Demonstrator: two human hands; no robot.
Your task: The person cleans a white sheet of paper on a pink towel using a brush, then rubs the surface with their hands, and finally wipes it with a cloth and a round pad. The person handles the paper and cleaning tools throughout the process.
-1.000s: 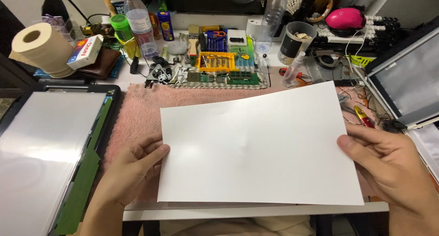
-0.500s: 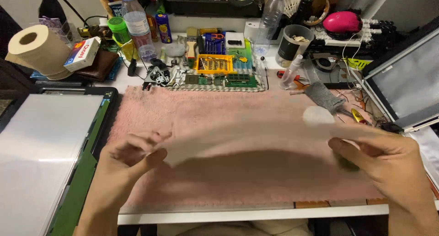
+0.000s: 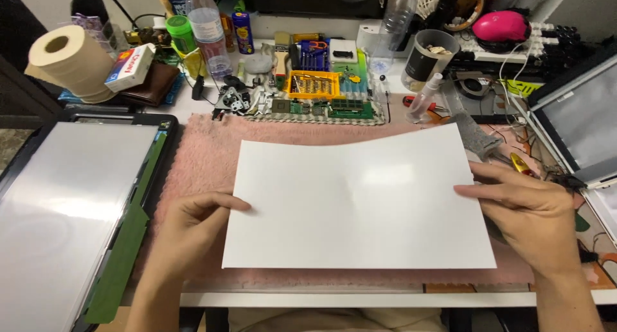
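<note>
Paper fills the middle of the desk: a white glossy sheet [image 3: 357,203] lies over the pink fluffy mat [image 3: 205,145], its long axis running left to right across the view and its far edge bowing slightly upward. The left hand [image 3: 189,232] pinches the sheet's left edge, fingertips on top. The right hand [image 3: 530,210] grips the right edge, fingers laid over the surface. Beside the mat on the left sits a flat display panel [image 3: 64,203]; beyond it stands an orange screw tray [image 3: 313,84] among circuit boards.
</note>
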